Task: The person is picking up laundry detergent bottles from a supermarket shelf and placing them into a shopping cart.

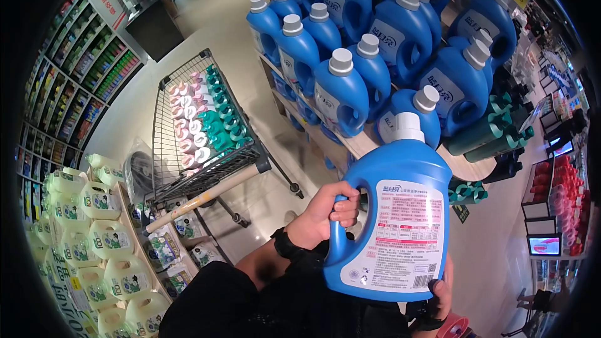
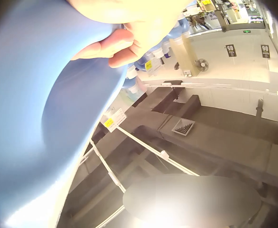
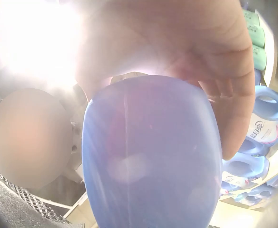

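Observation:
A large blue jug [image 1: 395, 213] with a white cap [image 1: 407, 126] is held upright, slightly tilted, its printed back label facing the head camera. The left hand [image 1: 327, 213] has its fingers curled round the jug's handle; in the left wrist view that hand [image 2: 129, 28] grips the blue handle [image 2: 89, 90]. Low on the jug's right side, the right hand [image 1: 443, 291] is partly hidden behind it. In the right wrist view the right hand [image 3: 177, 42] spans the end of the jug [image 3: 151, 152], thumb and fingers on opposite sides.
Blue jugs [image 1: 341, 91] stand on a wooden display [image 1: 360, 144] ahead, with dark green bottles [image 1: 482, 134] at its right. A shopping cart [image 1: 206, 181] holding pink and green bottles stands left on the pale floor [image 1: 219, 22]. Pale yellow-green jugs [image 1: 113, 238] fill the lower left.

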`<control>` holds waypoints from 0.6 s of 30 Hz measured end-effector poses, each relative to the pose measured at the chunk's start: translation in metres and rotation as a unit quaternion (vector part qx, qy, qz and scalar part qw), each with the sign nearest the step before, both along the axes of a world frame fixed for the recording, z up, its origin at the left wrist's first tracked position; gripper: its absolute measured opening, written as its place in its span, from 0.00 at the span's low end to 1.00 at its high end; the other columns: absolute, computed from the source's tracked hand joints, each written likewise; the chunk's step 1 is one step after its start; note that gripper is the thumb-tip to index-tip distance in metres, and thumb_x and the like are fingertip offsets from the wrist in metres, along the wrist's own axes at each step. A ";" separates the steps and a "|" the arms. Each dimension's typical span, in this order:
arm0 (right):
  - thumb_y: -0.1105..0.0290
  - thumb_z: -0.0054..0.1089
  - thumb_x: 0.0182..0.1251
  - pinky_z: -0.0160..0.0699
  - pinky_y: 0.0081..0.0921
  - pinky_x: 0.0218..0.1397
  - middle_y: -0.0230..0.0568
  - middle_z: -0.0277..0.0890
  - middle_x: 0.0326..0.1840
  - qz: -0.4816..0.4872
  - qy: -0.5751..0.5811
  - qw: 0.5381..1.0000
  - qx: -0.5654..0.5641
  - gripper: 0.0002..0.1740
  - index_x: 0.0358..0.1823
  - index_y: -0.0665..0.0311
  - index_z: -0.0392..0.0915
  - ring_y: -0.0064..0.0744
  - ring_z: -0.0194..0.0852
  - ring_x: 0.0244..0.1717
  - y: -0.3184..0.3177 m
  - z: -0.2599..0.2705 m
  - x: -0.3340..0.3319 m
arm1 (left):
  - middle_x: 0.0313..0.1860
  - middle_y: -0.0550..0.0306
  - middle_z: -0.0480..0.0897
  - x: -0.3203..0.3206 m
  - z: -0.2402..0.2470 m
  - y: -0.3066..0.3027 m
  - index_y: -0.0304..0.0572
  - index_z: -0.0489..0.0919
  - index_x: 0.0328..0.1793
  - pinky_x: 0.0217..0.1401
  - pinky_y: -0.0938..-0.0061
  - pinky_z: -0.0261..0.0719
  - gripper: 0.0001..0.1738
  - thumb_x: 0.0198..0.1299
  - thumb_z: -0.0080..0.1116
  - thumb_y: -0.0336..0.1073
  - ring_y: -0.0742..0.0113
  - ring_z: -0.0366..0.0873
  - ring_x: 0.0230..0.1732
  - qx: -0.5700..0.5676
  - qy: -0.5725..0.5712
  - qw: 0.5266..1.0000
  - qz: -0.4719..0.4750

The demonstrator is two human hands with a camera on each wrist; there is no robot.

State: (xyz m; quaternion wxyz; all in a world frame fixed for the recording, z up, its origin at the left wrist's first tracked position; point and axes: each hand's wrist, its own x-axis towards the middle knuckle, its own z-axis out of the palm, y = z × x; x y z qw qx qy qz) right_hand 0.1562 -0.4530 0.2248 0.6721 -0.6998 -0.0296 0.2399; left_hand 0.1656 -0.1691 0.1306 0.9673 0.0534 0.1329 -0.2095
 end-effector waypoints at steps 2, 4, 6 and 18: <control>0.34 0.69 0.42 0.65 0.32 0.64 0.53 0.70 0.60 -0.027 0.011 1.000 0.002 0.65 0.70 0.79 0.55 0.39 0.71 0.60 -0.004 -0.001 -0.008 | 0.10 0.71 0.63 0.003 -0.002 -0.007 0.49 0.65 0.17 0.18 0.78 0.63 0.17 0.60 0.46 0.33 0.78 0.58 0.08 -0.012 0.007 1.000 -0.013; 0.35 0.70 0.41 0.66 0.31 0.63 0.53 0.70 0.60 -0.079 0.007 0.997 0.009 0.66 0.70 0.80 0.54 0.40 0.71 0.60 -0.007 -0.002 -0.014 | 0.10 0.70 0.63 0.010 -0.003 -0.015 0.49 0.65 0.18 0.17 0.78 0.62 0.16 0.60 0.47 0.33 0.78 0.57 0.08 -0.005 0.019 0.999 -0.043; 0.35 0.71 0.41 0.66 0.32 0.64 0.54 0.70 0.60 -0.111 0.005 0.994 0.001 0.66 0.70 0.80 0.54 0.40 0.71 0.60 -0.009 -0.001 -0.021 | 0.10 0.70 0.63 0.017 -0.006 -0.023 0.47 0.67 0.20 0.17 0.78 0.61 0.14 0.60 0.48 0.33 0.78 0.56 0.08 -0.016 0.024 0.998 -0.064; 0.40 0.74 0.42 0.69 0.33 0.64 0.55 0.68 0.64 -0.295 0.026 0.955 0.004 0.65 0.73 0.77 0.52 0.43 0.72 0.62 -0.032 0.007 -0.065 | 0.11 0.71 0.63 0.040 -0.019 -0.076 0.44 0.69 0.22 0.17 0.77 0.61 0.12 0.60 0.48 0.34 0.78 0.55 0.08 -0.034 0.035 0.980 -0.194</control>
